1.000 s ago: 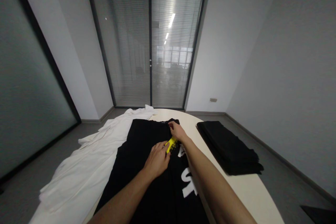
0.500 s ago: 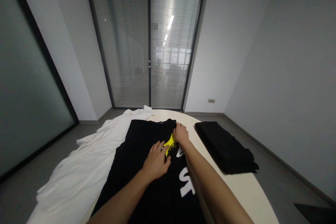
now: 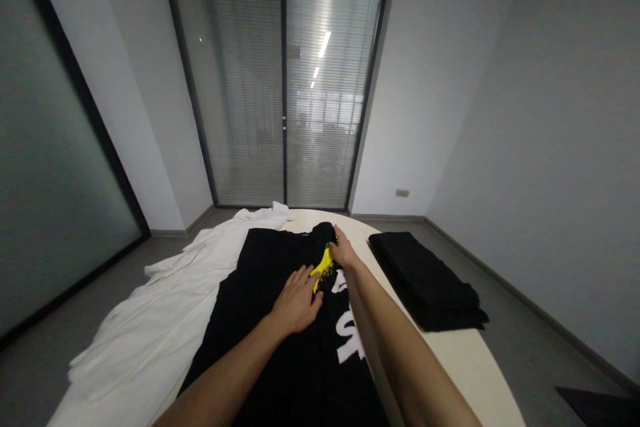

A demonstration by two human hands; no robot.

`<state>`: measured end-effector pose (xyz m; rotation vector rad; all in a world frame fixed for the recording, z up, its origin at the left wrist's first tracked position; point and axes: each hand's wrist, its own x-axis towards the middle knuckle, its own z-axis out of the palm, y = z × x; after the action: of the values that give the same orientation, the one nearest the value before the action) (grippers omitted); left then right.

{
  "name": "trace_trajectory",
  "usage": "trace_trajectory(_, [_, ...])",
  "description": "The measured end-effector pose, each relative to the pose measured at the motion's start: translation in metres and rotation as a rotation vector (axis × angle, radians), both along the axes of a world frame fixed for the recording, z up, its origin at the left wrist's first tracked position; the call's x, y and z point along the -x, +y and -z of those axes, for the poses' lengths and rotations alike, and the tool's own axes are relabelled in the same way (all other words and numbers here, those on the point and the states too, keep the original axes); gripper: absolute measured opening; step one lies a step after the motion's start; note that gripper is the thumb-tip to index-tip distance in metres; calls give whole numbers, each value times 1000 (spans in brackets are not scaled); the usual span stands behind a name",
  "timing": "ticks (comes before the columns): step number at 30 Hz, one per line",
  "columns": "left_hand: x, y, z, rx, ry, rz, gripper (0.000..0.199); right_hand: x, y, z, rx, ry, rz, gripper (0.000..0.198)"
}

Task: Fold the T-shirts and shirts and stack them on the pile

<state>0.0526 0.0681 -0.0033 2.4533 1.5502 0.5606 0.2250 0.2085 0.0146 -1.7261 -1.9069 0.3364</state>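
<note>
A black T-shirt (image 3: 270, 260) with a yellow splash print and white lettering lies in front of me, its right side folded over toward the middle. My left hand (image 3: 299, 299) rests on the cloth with the fingers spread, beside the yellow print. At the shirt's far right edge, near the shoulder, my right hand (image 3: 343, 248) grips the fabric between thumb and fingers. Part of the print and lettering is hidden behind my hands and right forearm.
White garments (image 3: 145, 320) lie loosely along the left side of the table. On the right, a stack of folded black clothes (image 3: 425, 273) sits on the cream tabletop (image 3: 463, 360), whose rounded edge curves around. Glass doors with blinds (image 3: 285, 87) stand beyond.
My right hand has shifted slightly left and up with the shirt's edge, and the folded part with its lettering has moved a little left. My left hand stays almost in place.
</note>
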Motion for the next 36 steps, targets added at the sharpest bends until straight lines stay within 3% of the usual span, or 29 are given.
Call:
trace_trajectory(3, [8, 9, -8, -46, -32, -68, 46, -7, -9, 1, 69, 4, 61, 66])
trace_trajectory(5, [25, 22, -17, -126, -45, -227, 42, -11, -15, 2, 117, 0, 127, 61])
trace_trajectory(7, [50, 39, -28, -166, -57, -481, 41, -12, -20, 1, 150, -4, 176, 57])
trace_trajectory(9, [80, 57, -37, -88, -82, -631, 42, -11, -23, 1, 160, -5, 167, 54])
trace_trajectory(11, [109, 75, -43, -4, -95, -667, 35, -8, -26, 2, 155, -2, 112, 49])
trace_trajectory(15, [145, 100, -42, 104, -129, -629, 25, 0, -28, 7, 123, 3, 16, 43])
trace_trajectory(21, [155, 118, -36, 98, -151, -504, 23, 3, -25, 13, 23, 31, -62, 56])
trace_trajectory(27, [162, 129, -38, -95, -131, -467, 54, -5, -15, 4, -56, 44, -73, 67])
trace_trajectory(31, [158, 119, -37, -136, -78, -428, 69, -5, -24, 1, 24, -57, -32, 62])
trace_trajectory(36, [124, 80, -40, -183, -5, -392, 46, -7, -53, -9, 145, -139, 138, 50])
